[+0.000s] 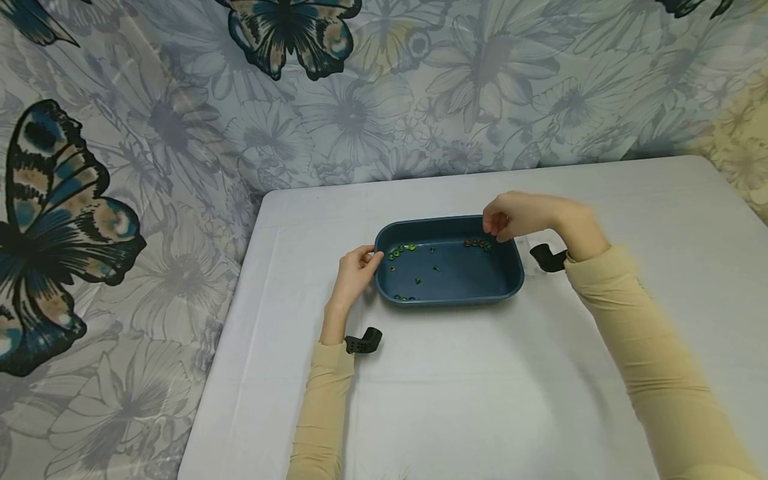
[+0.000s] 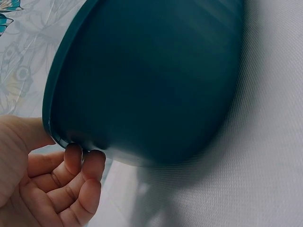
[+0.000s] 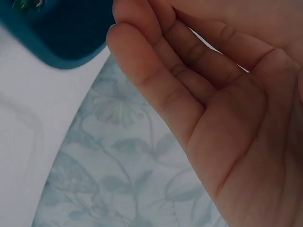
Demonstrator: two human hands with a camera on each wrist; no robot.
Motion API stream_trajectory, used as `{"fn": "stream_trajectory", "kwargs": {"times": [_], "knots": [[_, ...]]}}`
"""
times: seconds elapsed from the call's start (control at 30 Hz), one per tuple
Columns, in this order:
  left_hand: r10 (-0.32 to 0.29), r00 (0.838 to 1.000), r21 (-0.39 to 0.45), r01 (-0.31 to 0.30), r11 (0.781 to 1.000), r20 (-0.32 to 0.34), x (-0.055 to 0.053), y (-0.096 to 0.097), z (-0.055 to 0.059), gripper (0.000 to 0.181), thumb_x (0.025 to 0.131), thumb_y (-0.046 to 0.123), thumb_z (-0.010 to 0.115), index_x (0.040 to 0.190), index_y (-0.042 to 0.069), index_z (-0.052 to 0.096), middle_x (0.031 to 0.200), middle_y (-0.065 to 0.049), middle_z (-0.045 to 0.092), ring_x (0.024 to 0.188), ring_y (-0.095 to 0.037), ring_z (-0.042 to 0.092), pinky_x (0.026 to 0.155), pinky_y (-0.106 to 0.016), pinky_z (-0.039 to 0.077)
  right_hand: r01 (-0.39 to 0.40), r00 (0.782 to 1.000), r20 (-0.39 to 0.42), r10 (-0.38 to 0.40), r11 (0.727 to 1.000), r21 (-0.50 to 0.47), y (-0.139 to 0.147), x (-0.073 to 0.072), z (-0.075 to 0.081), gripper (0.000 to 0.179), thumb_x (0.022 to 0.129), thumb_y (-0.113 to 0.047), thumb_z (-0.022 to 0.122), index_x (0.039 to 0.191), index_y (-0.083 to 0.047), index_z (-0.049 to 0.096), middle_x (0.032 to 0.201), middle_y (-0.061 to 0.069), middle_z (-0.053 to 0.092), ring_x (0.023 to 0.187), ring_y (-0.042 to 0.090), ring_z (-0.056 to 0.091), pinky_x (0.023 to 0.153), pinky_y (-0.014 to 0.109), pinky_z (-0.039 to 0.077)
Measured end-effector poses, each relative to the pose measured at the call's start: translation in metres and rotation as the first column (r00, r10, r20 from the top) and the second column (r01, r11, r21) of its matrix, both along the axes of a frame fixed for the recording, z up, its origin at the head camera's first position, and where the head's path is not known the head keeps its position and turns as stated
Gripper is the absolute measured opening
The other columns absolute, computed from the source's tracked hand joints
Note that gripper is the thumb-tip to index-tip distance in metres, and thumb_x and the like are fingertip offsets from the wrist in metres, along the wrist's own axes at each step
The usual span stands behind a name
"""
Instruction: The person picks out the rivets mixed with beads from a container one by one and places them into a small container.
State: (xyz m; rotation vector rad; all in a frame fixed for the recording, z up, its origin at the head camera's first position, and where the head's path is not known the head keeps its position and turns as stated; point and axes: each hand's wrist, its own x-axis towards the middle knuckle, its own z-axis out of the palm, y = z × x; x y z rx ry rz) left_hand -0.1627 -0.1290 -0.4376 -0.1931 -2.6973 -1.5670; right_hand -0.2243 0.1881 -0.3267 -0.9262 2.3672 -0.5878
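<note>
A dark blue oblong basin with rounded corners stands on the white table. At its left end my left hand pinches the rim between thumb and fingers; the left wrist view shows those fingers under the lip. Small glass marbles lie inside: green marbles by the left wall, reddish and green marbles toward the back right, a few more scattered on the floor and along the front wall. Above the back right corner hovers my right hand, fingers bent downward. I cannot tell whether its fingertips hold a marble.
A white cloth covers the table. Behind and to the left hangs a curtain printed with flowers and large butterflies. Black camera mounts are worn on the left wrist and right wrist.
</note>
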Motion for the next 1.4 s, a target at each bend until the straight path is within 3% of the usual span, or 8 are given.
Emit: {"fn": "stream_trajectory", "kwargs": {"times": [0.23, 0.43, 0.73, 1.4], "knots": [[0.004, 1.0, -0.009, -0.004, 1.0, -0.004, 0.0, 0.001, 0.001, 0.033, 0.094, 0.019, 0.057, 0.114, -0.007, 0.06, 0.074, -0.007, 0.055, 0.057, -0.011, 0.045, 0.055, -0.022, 0.039, -0.019, 1.0, 0.01, 0.019, 0.998, -0.056, -0.018, -0.003, -0.009, 0.016, 0.078, 0.01, 0.064, 0.089, -0.001, 0.061, 0.086, 0.007, 0.059, 0.076, 0.018, 0.057, 0.068, 0.031, 0.049], [0.014, 1.0, -0.012, -0.014, 1.0, 0.001, -0.001, 0.001, -0.001, 0.033, 0.094, 0.019, 0.057, 0.114, -0.006, 0.061, 0.076, -0.008, 0.058, 0.058, -0.011, 0.048, 0.055, -0.022, 0.04, -0.028, 0.999, 0.04, 0.032, 0.994, -0.107, -0.028, -0.009, -0.022, 0.015, 0.078, 0.009, 0.066, 0.091, 0.001, 0.061, 0.087, 0.012, 0.061, 0.077, 0.02, 0.059, 0.068, 0.032, 0.05], [0.01, 1.0, -0.015, -0.01, 1.0, -0.009, 0.0, 0.001, 0.0, 0.032, 0.094, 0.019, 0.057, 0.113, -0.006, 0.061, 0.074, -0.008, 0.057, 0.056, -0.012, 0.046, 0.053, -0.022, 0.039, -0.007, 0.996, 0.09, 0.017, 0.994, -0.105, -0.041, -0.014, -0.037, 0.016, 0.079, 0.006, 0.067, 0.094, 0.004, 0.061, 0.088, 0.015, 0.06, 0.079, 0.021, 0.058, 0.07, 0.032, 0.05], [0.005, 1.0, -0.015, -0.005, 1.0, 0.003, 0.0, 0.0, 0.0, 0.034, 0.094, 0.02, 0.056, 0.115, -0.006, 0.06, 0.075, -0.009, 0.058, 0.056, -0.011, 0.046, 0.054, -0.022, 0.039, -0.074, 0.981, 0.168, 0.099, 0.986, -0.149, -0.065, -0.024, -0.059, 0.017, 0.079, 0.007, 0.066, 0.095, 0.009, 0.062, 0.088, 0.02, 0.062, 0.078, 0.021, 0.059, 0.07, 0.033, 0.05]]}}
